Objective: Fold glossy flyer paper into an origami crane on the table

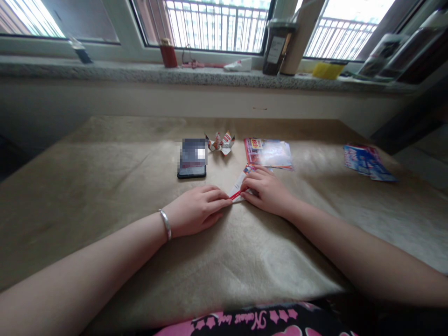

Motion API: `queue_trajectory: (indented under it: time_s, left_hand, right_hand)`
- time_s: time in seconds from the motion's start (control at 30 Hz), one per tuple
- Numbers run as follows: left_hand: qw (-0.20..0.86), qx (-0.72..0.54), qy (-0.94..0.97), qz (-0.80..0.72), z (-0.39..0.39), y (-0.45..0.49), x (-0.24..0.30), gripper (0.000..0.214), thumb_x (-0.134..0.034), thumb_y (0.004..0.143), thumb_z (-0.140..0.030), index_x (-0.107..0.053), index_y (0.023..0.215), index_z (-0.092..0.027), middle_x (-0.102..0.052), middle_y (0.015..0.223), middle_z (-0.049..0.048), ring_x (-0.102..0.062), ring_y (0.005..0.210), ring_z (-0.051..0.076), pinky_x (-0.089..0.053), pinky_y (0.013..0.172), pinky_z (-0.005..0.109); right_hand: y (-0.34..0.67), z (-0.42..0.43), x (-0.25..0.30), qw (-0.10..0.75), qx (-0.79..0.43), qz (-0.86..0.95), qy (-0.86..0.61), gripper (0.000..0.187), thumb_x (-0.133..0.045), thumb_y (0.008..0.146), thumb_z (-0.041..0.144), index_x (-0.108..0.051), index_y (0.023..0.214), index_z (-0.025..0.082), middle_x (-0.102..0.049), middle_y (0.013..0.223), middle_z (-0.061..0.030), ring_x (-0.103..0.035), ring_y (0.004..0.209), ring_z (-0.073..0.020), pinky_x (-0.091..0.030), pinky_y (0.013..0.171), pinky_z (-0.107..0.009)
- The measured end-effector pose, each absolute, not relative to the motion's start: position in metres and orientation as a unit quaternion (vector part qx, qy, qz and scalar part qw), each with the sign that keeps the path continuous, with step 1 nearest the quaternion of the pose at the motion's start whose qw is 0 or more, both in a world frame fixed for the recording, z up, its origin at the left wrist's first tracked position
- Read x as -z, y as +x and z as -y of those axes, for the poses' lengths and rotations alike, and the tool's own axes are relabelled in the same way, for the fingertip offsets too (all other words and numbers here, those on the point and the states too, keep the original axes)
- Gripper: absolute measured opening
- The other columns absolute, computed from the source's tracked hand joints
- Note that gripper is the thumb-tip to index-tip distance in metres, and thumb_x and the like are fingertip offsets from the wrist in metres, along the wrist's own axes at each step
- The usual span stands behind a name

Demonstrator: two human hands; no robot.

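Observation:
A folded piece of printed paper (238,184), white with a red strip and a colourful far end, lies on the table between my hands. My left hand (199,210), a silver bangle at its wrist, holds the paper's near left corner with its fingertips. Bent over the right side of the paper, my right hand (264,189) pinches and presses it to the table, hiding part of it. A folded paper figure (222,143) with pointed tips stands beyond the hands. To its left lies a dark phone (192,158), its screen pixelated.
A stack of glossy printed leaflets (269,153) lies just beyond my right hand. More blue and red leaflets (367,162) are at the far right. On the stone windowsill (217,77) stand a red spool (168,53), a dark lidded cup (277,49) and a yellow object (328,70).

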State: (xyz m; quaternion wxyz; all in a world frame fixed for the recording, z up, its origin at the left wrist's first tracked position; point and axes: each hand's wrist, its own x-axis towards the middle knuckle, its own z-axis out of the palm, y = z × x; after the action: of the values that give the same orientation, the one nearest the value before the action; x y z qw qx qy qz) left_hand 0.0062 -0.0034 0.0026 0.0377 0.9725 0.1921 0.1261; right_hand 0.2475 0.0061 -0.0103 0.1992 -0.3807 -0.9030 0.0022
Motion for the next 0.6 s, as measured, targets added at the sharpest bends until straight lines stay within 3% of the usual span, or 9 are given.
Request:
queue_trajectory:
  time_s: [0.27,0.6]
  left_hand:
    - [0.009,-0.121,0.975,-0.185,0.0019,0.0063,-0.0017,0.033,-0.046,0.087,-0.02,-0.057,0.119,-0.016,-0.062,0.109,0.0104,-0.056,0.098,0.022,-0.051,0.085,0.036]
    - [-0.001,-0.121,0.975,-0.187,0.001,0.006,0.001,0.033,-0.045,0.088,-0.018,-0.058,0.118,-0.017,-0.063,0.106,0.0099,-0.056,0.096,0.02,-0.051,0.084,0.034]
  right_hand:
    - [0.2425,-0.0058,0.0104,0.182,-0.012,0.893,-0.411,0.012,-0.054,0.084,0.029,-0.061,0.08,0.019,-0.061,0.087,-0.0062,-0.05,0.09,-0.0208,-0.036,0.087,-0.036]
    - [0.2417,-0.0072,0.0137,0.186,-0.048,0.875,-0.444,0.013,-0.058,0.082,0.031,-0.062,0.079,0.02,-0.063,0.086,-0.0054,-0.053,0.089,-0.0202,-0.037,0.083,-0.034]
